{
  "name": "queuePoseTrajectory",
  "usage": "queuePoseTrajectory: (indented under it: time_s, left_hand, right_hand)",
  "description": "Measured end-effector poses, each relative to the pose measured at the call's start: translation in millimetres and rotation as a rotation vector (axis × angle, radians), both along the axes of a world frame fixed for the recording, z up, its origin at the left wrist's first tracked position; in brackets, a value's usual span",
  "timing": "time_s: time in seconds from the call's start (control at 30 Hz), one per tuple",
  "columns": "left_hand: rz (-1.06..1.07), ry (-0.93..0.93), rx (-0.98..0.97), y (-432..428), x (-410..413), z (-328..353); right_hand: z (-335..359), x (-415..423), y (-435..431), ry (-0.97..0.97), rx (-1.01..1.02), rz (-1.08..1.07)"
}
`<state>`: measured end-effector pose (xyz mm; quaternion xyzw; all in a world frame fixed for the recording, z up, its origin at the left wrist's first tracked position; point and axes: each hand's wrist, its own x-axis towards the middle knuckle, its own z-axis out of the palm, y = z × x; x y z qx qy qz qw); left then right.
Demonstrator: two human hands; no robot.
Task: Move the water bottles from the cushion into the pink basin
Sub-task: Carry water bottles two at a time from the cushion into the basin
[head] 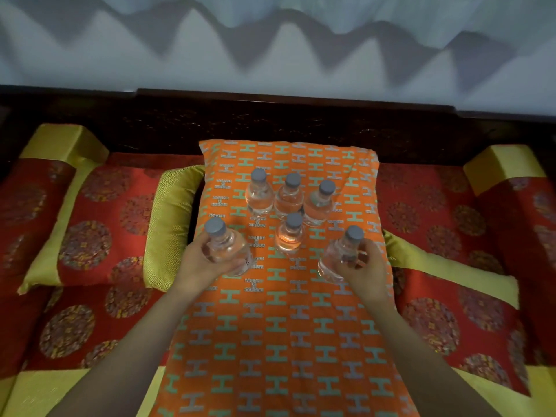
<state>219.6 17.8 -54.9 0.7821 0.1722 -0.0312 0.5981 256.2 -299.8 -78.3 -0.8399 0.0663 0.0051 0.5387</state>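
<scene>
An orange cushion (279,320) with a pale H pattern lies lengthwise in the middle. Several clear water bottles with grey caps stand on its far half; three form a back row (290,195) and one stands in front of them (289,234). My left hand (201,263) is wrapped around a bottle (224,243) at the cushion's left side, tilted toward me. My right hand (365,266) grips another bottle (343,254) at the right side. No pink basin is in view.
The cushion rests on a dark wooden couch (301,115) with red and gold seat pads. A red and gold pillow (99,224) lies to the left, and bolsters (508,170) line both ends. A pale wall rises behind.
</scene>
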Motion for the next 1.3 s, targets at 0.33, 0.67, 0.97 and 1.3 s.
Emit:
queuePoseTrajectory:
  time_s: [0.33,0.67,0.97,1.3]
  left_hand:
    - [-0.063,-0.071,0.030,-18,-22,26]
    - [-0.108,-0.151,0.013,-41,-39,59]
    - [-0.214,-0.217,0.024,-64,-43,81]
    - [-0.468,-0.332,0.024,-175,-47,114]
  right_hand:
    - [31,-26,-21,-0.031,0.034,-0.020]
    - [76,-55,-42,-0.063,0.091,-0.101]
    - [120,-96,-75,-0.127,0.101,-0.195]
    - [164,-187,-170,-0.166,0.134,-0.537]
